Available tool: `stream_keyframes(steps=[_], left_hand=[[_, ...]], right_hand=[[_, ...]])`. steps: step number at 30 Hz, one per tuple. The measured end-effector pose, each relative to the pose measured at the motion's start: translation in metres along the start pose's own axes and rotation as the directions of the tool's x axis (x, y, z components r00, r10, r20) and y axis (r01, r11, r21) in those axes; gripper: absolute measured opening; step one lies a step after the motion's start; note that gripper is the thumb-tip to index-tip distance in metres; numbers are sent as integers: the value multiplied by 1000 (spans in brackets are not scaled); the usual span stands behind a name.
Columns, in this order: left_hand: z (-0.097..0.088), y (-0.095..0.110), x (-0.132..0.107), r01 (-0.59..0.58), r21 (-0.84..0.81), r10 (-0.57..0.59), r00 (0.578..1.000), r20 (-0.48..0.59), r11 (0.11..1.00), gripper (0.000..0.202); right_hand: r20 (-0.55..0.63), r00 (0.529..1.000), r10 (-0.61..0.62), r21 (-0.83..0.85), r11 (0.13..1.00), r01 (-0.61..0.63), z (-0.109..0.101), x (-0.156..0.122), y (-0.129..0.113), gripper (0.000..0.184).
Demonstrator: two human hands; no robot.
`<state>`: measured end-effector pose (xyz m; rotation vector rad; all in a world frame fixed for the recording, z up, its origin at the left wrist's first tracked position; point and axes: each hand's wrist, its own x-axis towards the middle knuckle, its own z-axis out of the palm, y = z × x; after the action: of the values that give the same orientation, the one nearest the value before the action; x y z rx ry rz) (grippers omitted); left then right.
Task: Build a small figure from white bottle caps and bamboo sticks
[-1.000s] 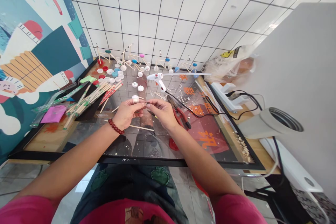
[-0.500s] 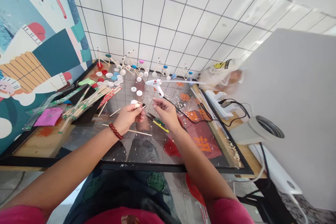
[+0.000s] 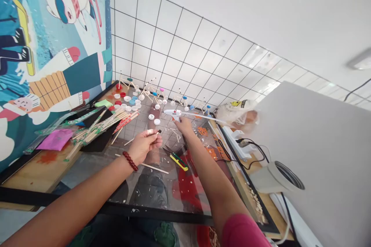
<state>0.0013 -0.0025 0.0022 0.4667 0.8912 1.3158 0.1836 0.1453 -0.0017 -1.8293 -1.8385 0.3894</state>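
My left hand (image 3: 142, 146), with a beaded bracelet (image 3: 130, 161) on its wrist, pinches a small black-and-pale piece (image 3: 159, 132) between thumb and fingers; its exact kind is too small to tell. Farther out, my right hand (image 3: 184, 126) has its fingers closed round the handle of a white hot glue gun (image 3: 173, 112). A long clear glue stick (image 3: 203, 116) juts from the gun's back end toward the right. Below and between the hands lies a cutting tool with yellow and green handles (image 3: 179, 161). White bottle caps (image 3: 157, 122) sit just beyond my left hand.
Stick figures on caps (image 3: 162, 96) stand along the white grid panel (image 3: 179, 52). Bundled wooden sticks (image 3: 98, 127) and a pink packet (image 3: 56, 139) lie left. At right are a power strip (image 3: 239, 142), black cable (image 3: 261, 154), plastic bag (image 3: 237, 114) and grey cylinder (image 3: 275, 177).
My right hand has moved forward from beside the left hand and taken hold of the glue gun's handle. The left hand still pinches the small piece. The view has tilted upward.
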Motion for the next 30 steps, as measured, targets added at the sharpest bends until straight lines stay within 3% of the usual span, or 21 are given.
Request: stream_keyframes(steps=[5, 7, 11, 15, 22, 30], left_hand=[[-5, 4, 4, 13, -99, -11, 1000, 20, 995, 11], [-6, 3, 5, 14, -125, -12, 1000, 16, 992, 13], [-7, 1, 8, 25, -127, -27, 999, -17, 992, 12], [-8, 2, 8, 48, -112, -52, 998, -31, 993, 9], [-9, 6, 8, 41, -88, -45, 998, -39, 995, 8], [-5, 8, 7, 35, -76, -39, 998, -54, 997, 11]], right_hand=[[-59, 998, -35, 44, 998, 37, -17, -20, -6, 28], [-75, 993, -96, 105, 989, 103, -27, -43, -6, 35], [-139, 939, -314, 367, 865, 343, -38, -101, -3, 40], [-152, 924, -349, 331, 863, 381, -36, -140, 3, 40], [-188, 872, -451, 231, 843, 486, -35, -148, 4, 30], [-144, 877, -459, 182, 859, 479, -32, -148, 8, 40]])
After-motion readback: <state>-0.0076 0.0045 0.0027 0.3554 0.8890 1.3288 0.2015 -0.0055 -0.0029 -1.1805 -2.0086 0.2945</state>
